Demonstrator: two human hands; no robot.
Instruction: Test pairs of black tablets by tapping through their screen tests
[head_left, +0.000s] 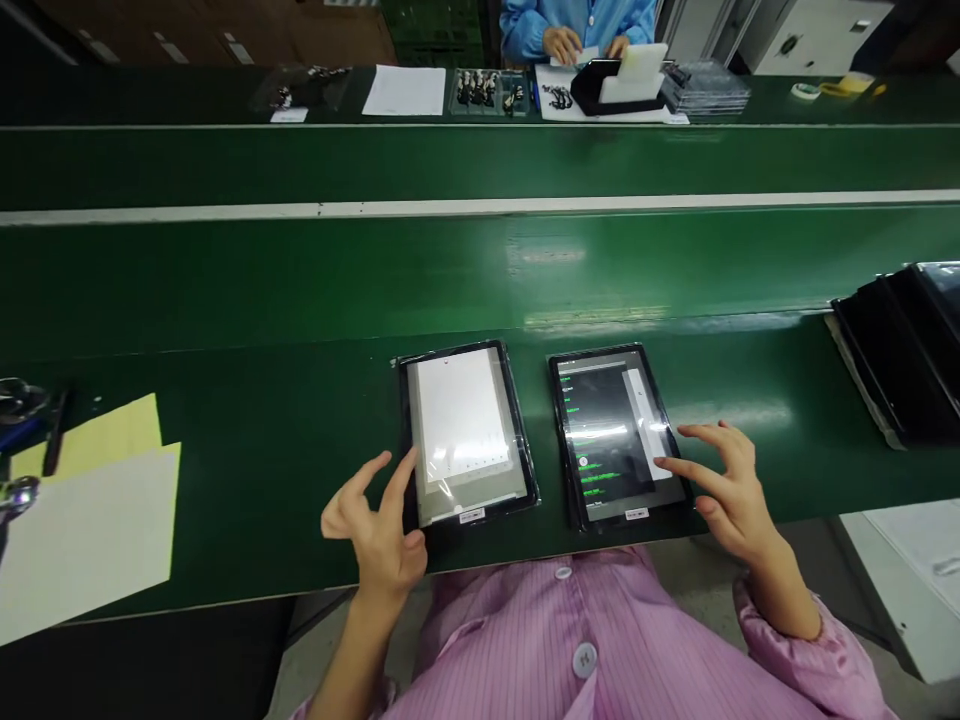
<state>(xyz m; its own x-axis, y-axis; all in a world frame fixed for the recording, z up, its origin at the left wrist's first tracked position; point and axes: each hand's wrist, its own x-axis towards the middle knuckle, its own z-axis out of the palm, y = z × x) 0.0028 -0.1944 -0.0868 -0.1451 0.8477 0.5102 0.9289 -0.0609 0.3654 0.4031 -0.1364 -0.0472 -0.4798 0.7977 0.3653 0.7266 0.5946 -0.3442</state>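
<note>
Two tablets lie side by side near the edge of the green bench. The left tablet (465, 420) shows a mostly white screen, and the right tablet (607, 430) a dark one with green lines of text and a pale strip. My left hand (386, 535) is open, its index fingertip at the left edge of the left tablet. My right hand (727, 490) is open too, fingers apart, with the index fingertip over the right side of the right tablet's screen. Neither hand holds anything. Each tablet carries a small white label on its lower frame.
At the left are yellow and white paper sheets (97, 540) with a pen (56, 435). A stack of black tablets (900, 350) stands at the right. Across the bench, a person in blue (577, 25) sits behind a parts tray (480, 92), white paper (405, 92) and stacked clear trays (705, 88).
</note>
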